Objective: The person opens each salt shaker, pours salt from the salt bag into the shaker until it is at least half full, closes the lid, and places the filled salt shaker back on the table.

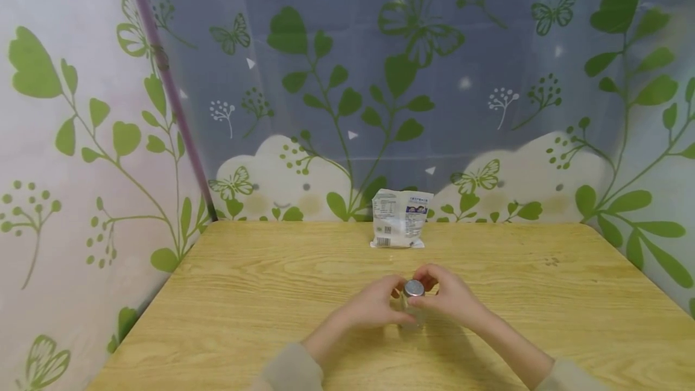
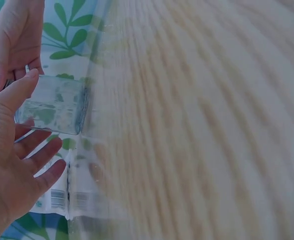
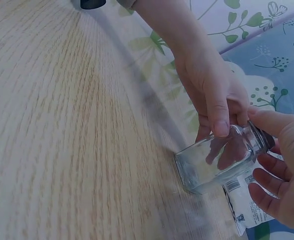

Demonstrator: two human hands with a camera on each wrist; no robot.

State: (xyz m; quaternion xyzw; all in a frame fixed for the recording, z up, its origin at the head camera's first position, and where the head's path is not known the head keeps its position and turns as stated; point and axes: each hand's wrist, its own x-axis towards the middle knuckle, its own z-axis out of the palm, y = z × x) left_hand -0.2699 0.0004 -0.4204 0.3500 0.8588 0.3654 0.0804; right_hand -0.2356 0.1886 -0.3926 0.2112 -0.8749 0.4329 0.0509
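Note:
A small clear glass jar [image 3: 199, 167] with a silver lid [image 1: 414, 288] stands upright on the table, its base right at the wood. My left hand [image 1: 374, 303] holds the jar's body from the left, thumb on the near side and fingers round the far side. From the right, my right hand [image 1: 453, 299] grips the lid between thumb and fingers. In the right wrist view the lid's dark edge [image 3: 265, 139] shows between the right thumb and fingers. Through the glass I see left fingers behind it.
A white printed packet [image 1: 400, 219] with a barcode stands at the table's back edge, beyond the jar. The wood-grain table [image 1: 260, 294] meets a leaf-and-butterfly patterned curtain [image 1: 326, 107] at the back and sides.

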